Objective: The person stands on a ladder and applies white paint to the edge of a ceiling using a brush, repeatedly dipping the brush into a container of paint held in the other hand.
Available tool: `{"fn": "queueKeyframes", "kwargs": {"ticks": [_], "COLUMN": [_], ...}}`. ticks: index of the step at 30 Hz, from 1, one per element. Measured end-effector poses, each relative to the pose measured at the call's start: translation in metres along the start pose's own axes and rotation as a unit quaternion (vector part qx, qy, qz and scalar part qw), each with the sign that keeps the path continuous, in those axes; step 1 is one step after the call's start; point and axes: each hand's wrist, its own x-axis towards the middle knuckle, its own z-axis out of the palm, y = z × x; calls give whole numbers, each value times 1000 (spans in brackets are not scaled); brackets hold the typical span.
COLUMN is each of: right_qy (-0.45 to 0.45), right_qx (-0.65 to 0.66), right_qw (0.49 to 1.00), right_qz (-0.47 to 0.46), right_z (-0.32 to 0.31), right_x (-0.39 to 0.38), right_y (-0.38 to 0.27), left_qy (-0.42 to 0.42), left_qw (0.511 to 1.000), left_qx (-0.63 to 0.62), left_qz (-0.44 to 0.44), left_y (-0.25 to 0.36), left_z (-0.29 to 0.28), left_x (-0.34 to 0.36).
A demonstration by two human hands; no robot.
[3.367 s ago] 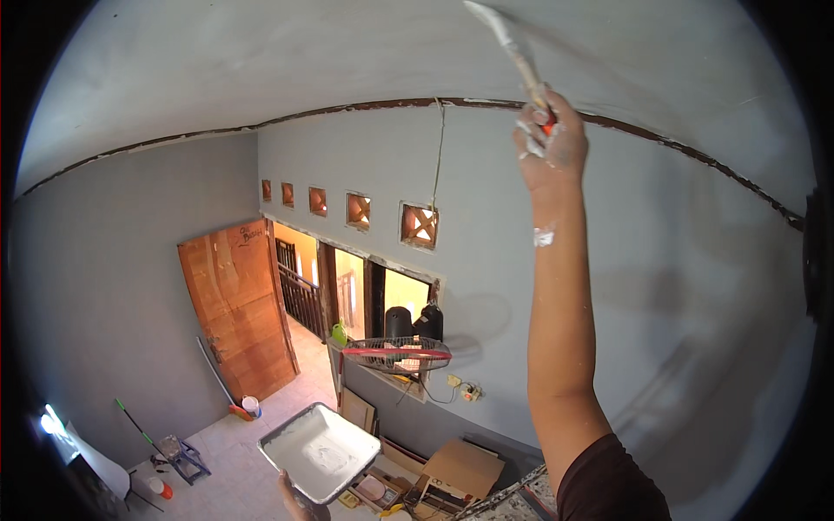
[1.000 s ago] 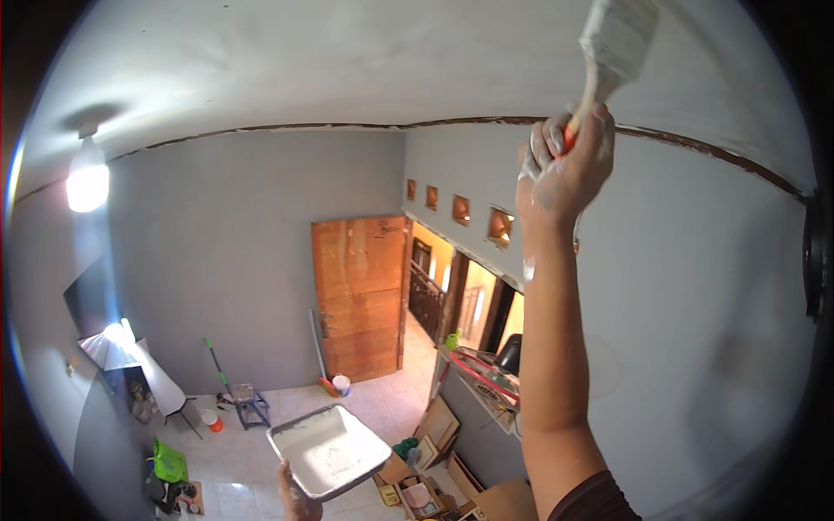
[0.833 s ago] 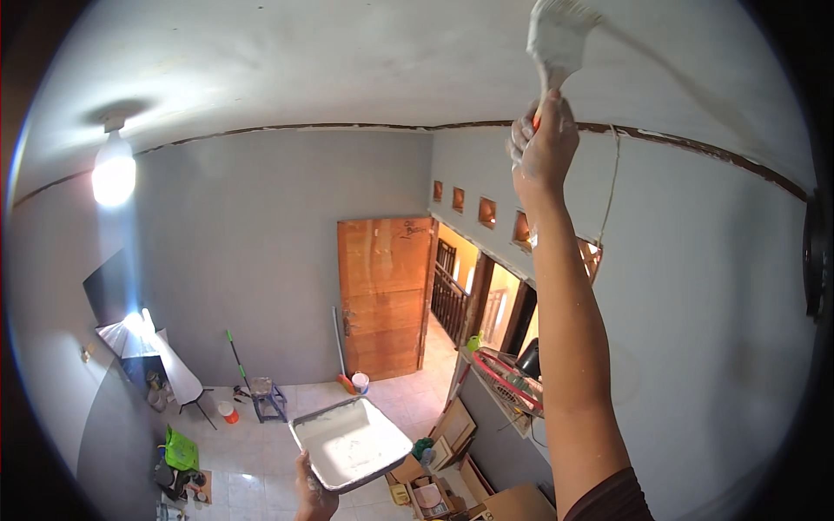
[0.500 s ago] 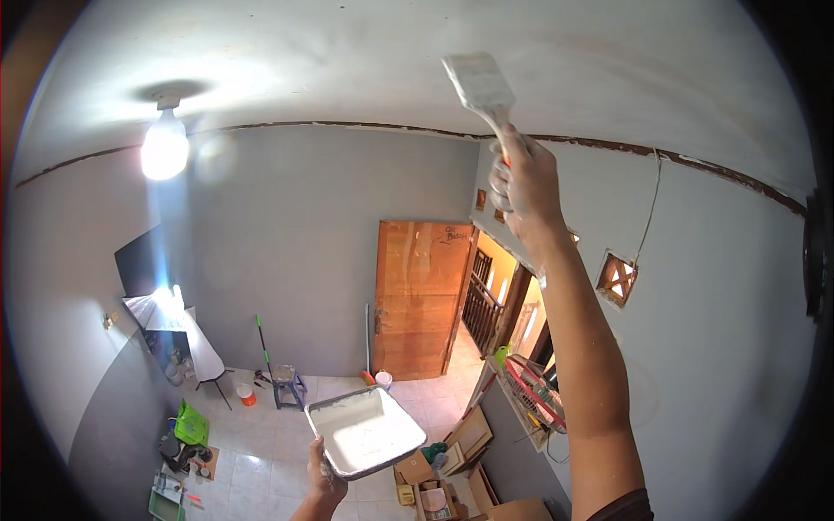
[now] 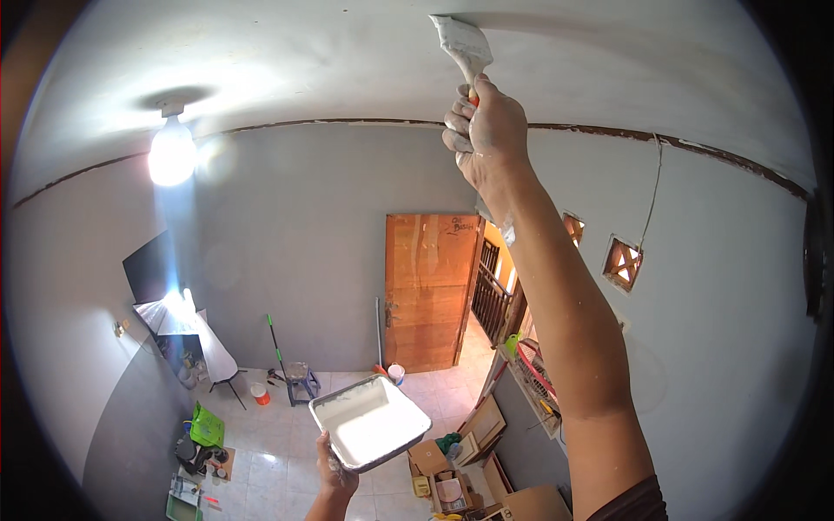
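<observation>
My right hand (image 5: 492, 130), smeared with white paint, is raised high and closed round the handle of a wide paintbrush (image 5: 463, 41). The brush's paint-coated bristles point up at the white ceiling (image 5: 304, 52), and their tip looks to be touching it. Lower down, my left hand (image 5: 335, 469) grips the near left edge of a dark-rimmed paint tray (image 5: 369, 423). White paint lies in the tray, which is held roughly level above the floor. The left fingers under the tray are hidden.
A lit bulb (image 5: 172, 152) hangs from the ceiling at left. An open wooden door (image 5: 430, 291) stands at the back beside a doorway. Below are a small stool (image 5: 301, 382), a paint pot (image 5: 260, 393), a green bag (image 5: 207, 425) and cardboard boxes (image 5: 430, 458). A fan (image 5: 536, 369) is at right.
My right hand with the paintbrush has moved up and to the left, the bristles now nearer the ceiling. The tray stays in my left hand, and the view has shifted slightly.
</observation>
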Motion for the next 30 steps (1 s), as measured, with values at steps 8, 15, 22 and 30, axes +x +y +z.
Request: {"fn": "queueKeyframes", "kwargs": {"ticks": [8, 15, 22, 30], "right_qy": [26, 37, 49, 35], "right_qx": [-17, -48, -80, -40], "right_qw": [1000, 998, 993, 998], "right_qz": [7, -24, -68, -18], "right_z": [-6, -14, -23, -56], "right_x": [5, 3, 3, 27], "right_y": [-35, -42, -38, -51], "left_qy": [7, 14, 0, -7], "left_qw": [1000, 999, 1000, 999], "left_qx": [7, 0, -3, -9], "left_qz": [21, 29, 28, 32], "left_y": [1, -1, -2, 0], "left_z": [3, 7, 15, 31], "left_x": [-7, -9, -13, -23]}}
